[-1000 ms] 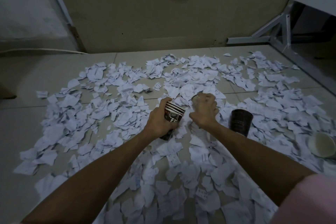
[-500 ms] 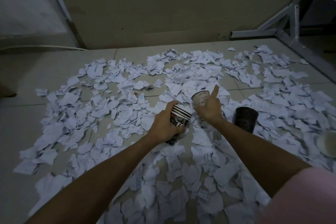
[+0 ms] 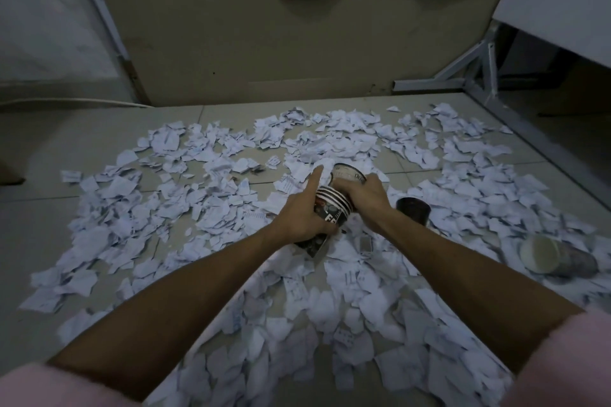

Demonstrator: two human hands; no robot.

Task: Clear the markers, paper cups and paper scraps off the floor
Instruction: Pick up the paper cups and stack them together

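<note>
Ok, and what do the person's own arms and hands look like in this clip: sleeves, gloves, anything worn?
Both hands are bare: no gloves on the left hand or the right hand, and no watch or bracelet shows at either wrist. The forearms are uncovered. Pale pink sleeves show only at the bottom corners, the left sleeve and the right sleeve, ending above the elbows. Rings cannot be told in this dim light.

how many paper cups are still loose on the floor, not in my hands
2: a dark cup just right of the right hand, and a white-lined cup on its side at far right. Scraps may hide more.
</note>
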